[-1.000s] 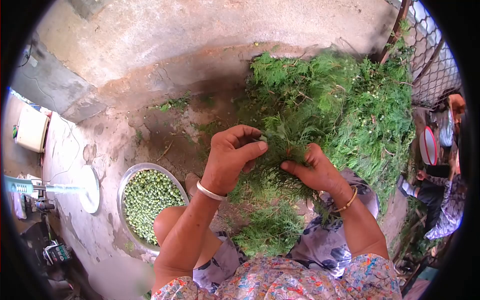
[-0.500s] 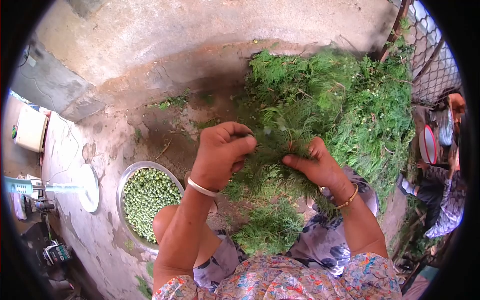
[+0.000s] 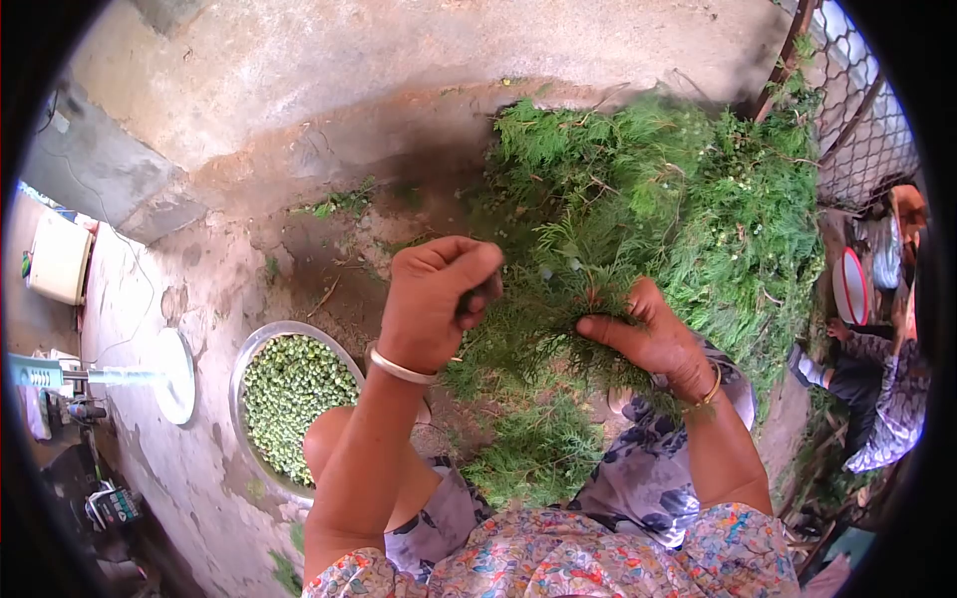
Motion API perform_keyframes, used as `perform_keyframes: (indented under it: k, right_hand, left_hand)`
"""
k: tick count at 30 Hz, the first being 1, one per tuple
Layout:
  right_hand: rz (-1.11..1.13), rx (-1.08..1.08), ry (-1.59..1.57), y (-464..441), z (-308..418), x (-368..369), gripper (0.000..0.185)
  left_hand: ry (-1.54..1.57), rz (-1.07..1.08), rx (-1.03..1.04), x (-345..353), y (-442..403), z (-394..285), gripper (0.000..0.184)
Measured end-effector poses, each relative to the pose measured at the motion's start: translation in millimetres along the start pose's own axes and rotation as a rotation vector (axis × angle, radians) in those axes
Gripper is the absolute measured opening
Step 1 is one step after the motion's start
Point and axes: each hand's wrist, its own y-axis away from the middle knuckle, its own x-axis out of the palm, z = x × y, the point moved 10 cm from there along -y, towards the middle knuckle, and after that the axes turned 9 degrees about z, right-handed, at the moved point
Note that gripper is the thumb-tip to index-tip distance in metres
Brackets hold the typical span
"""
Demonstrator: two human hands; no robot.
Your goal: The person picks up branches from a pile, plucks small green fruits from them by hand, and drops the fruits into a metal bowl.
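My right hand [image 3: 653,334] is closed around the stem end of a leafy evergreen sprig [image 3: 553,304], thumb pressed across it. The feathery foliage spreads leftward, with a few small pale green cones showing among it. Just left of the sprig, my left hand [image 3: 431,299] is held up with its fingers curled in and the thumb against them. Its fingertips look dark, and I cannot make out what they hold, if anything. To the left, a round metal basin [image 3: 237,399] on the ground holds a heap of small green cones [image 3: 299,404].
A large pile of cut evergreen branches [image 3: 728,229] lies against the wall ahead and to the right. Loose greenery [image 3: 543,448] lies between my legs. A white fan [image 3: 174,377] stands at left. Another person [image 3: 882,389] sits at far right near a red-rimmed white basin [image 3: 852,286].
My left hand has drawn slightly left and up, away from the sprig, its fingers curling further in. My right hand keeps its grip on the sprig, shifted a little to the right.
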Motion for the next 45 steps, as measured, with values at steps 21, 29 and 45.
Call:
perform_keyframes:
  k: [21, 29, 45]
  right_hand:
    - [-0.028, -0.194, 0.122, -1.5, 13.5, 3.8, 0.012]
    - [0.061, -0.07, -0.069, -10.9, 3.0, 12.8, 0.013]
    - [0.215, -0.163, 0.236, -14.3, 8.7, 37.0, 0.014]
  left_hand:
    - [0.207, 0.027, 0.071, -18.1, 4.5, -24.8, 0.016]
    - [-0.039, 0.051, 0.018, 16.3, 8.9, 0.4, 0.021]
    - [-0.653, 0.116, 0.091, 27.9, -2.1, 5.4, 0.029]
